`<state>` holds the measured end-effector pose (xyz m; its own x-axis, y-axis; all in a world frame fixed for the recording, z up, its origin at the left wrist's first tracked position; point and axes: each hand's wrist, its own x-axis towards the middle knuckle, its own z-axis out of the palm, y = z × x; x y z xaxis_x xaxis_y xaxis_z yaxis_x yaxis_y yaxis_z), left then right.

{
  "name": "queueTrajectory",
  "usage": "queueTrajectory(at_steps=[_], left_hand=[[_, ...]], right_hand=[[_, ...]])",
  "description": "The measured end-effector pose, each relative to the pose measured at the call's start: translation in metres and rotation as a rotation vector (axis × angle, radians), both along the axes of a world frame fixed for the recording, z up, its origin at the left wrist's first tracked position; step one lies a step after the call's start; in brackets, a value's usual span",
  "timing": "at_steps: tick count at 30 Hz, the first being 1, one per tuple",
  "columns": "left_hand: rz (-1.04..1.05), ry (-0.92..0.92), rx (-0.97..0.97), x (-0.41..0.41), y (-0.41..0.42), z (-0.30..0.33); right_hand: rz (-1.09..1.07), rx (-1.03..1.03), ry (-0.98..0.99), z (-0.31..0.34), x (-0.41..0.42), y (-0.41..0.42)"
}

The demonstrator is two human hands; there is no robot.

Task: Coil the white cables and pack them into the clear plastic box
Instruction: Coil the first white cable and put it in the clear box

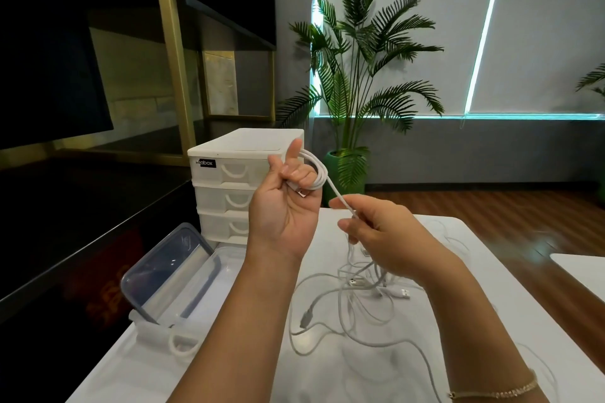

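The left hand point(284, 206) is curled on a cable point(316, 173) looped round its fingers, and the strand runs down and right to the right hand point(379, 232), which pinches it between thumb and fingertips. Below the right hand a tangle point(366, 298) of more white cables, too knotted to count, lies on the white surface point(510, 271). Below and left of the left hand sits one clear box point(226, 268) with its lid point(163, 271) propped in it; behind the hand stand one drawer unit point(226, 180) and a palm point(357, 59).
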<state>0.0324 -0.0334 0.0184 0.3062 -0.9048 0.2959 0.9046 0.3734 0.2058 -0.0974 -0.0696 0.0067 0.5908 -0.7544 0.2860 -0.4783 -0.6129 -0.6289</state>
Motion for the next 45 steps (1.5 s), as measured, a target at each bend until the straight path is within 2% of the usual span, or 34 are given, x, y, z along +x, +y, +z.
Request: queueTrajectory(at_steps=[8, 15, 20, 27, 32, 38, 42, 45], left_hand=[[0.071, 0.016, -0.009, 0.008, 0.005, 0.003], [0.082, -0.04, -0.028, 0.007, 0.005, 0.004], [0.082, -0.068, -0.056, 0.005, 0.007, 0.006], [0.085, -0.072, -0.087, 0.005, 0.01, 0.009], [0.091, -0.081, -0.105, 0.007, 0.011, 0.009], [0.076, -0.159, -0.059, 0.0, 0.006, 0.004], [0.068, -0.185, -0.051, -0.002, 0.004, 0.002], [0.071, -0.199, -0.056, 0.0, 0.002, 0.002]], right_hand=[[-0.129, -0.048, 0.207, -0.007, -0.01, -0.011], [-0.229, 0.031, 0.173, -0.015, -0.013, -0.02], [-0.331, 0.169, 0.162, -0.023, -0.014, -0.027], [-0.408, 0.221, 0.375, -0.039, -0.012, -0.039], [-0.391, 0.18, 0.426, -0.033, -0.014, -0.031], [-0.172, 0.105, 0.053, -0.002, -0.014, -0.009], [0.067, 0.326, -0.22, 0.005, -0.007, 0.005], [0.16, 0.557, -0.572, 0.01, -0.004, 0.009]])
